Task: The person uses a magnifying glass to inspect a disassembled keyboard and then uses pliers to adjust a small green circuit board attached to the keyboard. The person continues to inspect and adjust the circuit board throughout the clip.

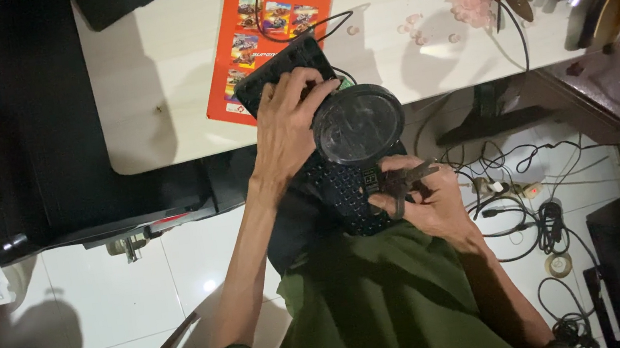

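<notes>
While left hand [288, 124] grips keyboard [321, 140], right hand [419, 203] curled

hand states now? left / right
Left hand: closed on the black keyboard, steadying it by the round magnifier.
Right hand: closed on a small pair of pliers at the keyboard's lower end.

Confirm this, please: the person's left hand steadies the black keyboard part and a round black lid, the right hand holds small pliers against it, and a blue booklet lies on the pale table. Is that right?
Not quite. The head view shows the booklet is orange, not blue. The rest holds: the left hand steadies the black keyboard part and round black lid, the right hand holds small pliers, on the pale table.
</notes>
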